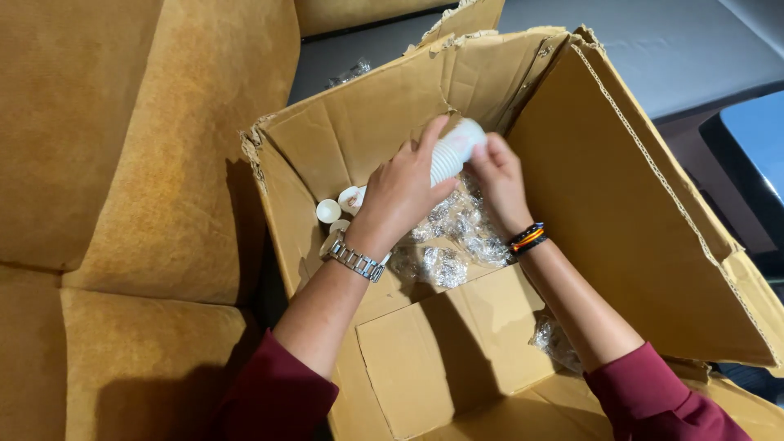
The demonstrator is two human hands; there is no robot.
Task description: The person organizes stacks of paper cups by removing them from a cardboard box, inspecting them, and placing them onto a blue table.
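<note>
Head view: both hands [445, 175] grip one stack of white cups [454, 151] inside one cardboard box [621, 204].

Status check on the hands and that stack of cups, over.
Left hand and right hand both gripping white cup stack inside cardboard box. Crumpled clear plastic wrap underneath; loose cups beside left wrist.

The box [621, 204] is matt brown corrugated cardboard with rough torn edges. The stack of cups [453, 153] looks like smooth, ribbed white plastic. Crinkled clear film [457, 233] glints glossy. The watch band [356, 261] is shiny metal. The sofa [122, 163] is napped mustard cloth.
</note>
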